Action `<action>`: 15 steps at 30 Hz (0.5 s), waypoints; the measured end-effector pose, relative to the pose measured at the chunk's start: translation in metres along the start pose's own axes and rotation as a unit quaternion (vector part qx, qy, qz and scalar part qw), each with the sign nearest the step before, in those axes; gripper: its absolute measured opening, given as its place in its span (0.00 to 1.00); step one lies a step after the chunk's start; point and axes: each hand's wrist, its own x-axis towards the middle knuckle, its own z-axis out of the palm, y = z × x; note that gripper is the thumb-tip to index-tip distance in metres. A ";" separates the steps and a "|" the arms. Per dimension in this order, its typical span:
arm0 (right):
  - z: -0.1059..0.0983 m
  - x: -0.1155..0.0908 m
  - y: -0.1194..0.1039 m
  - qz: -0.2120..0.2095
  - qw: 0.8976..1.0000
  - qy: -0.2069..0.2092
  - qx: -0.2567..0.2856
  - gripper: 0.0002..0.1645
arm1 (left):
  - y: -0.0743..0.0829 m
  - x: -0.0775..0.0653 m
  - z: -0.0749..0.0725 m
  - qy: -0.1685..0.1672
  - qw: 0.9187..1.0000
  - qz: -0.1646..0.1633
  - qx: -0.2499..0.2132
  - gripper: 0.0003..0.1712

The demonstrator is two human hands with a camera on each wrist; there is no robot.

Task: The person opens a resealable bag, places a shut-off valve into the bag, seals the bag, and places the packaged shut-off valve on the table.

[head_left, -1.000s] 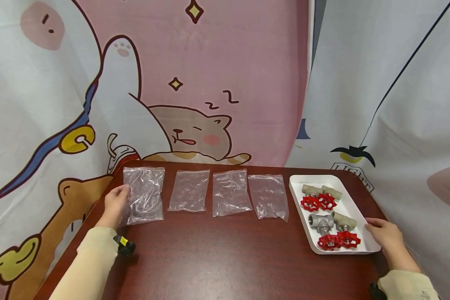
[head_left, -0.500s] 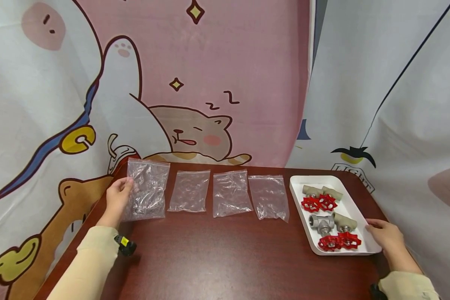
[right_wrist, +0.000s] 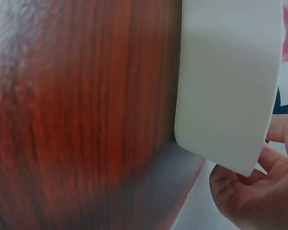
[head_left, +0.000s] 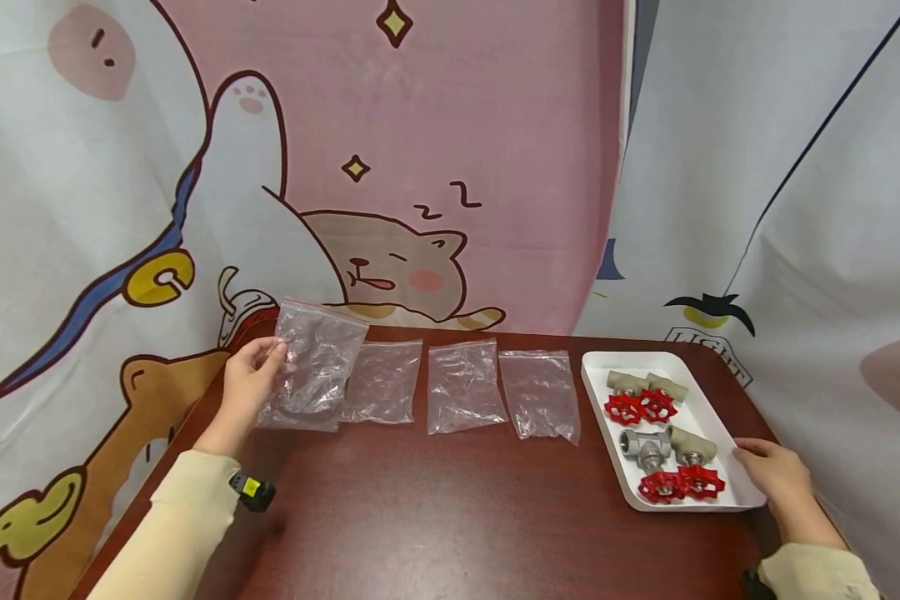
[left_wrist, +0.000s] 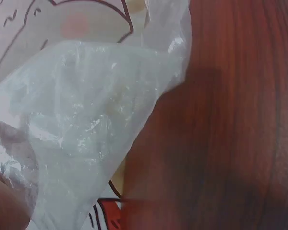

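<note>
Left hand pinching a clear rectangular plastic bag, at ten o'clock over a reddish-brown wooden table, right hand gripping the four-o'clock rim of a white rectangular tray, at three o'clock

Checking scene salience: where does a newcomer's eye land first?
Likely the red handwheels on four valves, in the white tray at the right hand. Next, the clear bag pinched by the left hand, at the left of the table. Behind, a sleeping cartoon animal on the pink backdrop.
</note>
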 end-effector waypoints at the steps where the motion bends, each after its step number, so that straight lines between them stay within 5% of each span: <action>1: -0.001 -0.001 -0.001 -0.003 1.000 -0.001 -0.006 0.31 | 0.006 -0.002 0.002 -0.004 1.000 0.014 0.006 0.18; 8: -0.005 -0.009 -0.012 -0.092 0.991 0.050 -0.085 0.26 | 0.043 -0.020 0.014 -0.048 0.996 0.079 0.007 0.13; 15: 0.003 -0.028 -0.044 -0.134 0.979 0.123 -0.089 0.25 | 0.045 -0.024 0.032 -0.107 0.988 0.108 -0.031 0.12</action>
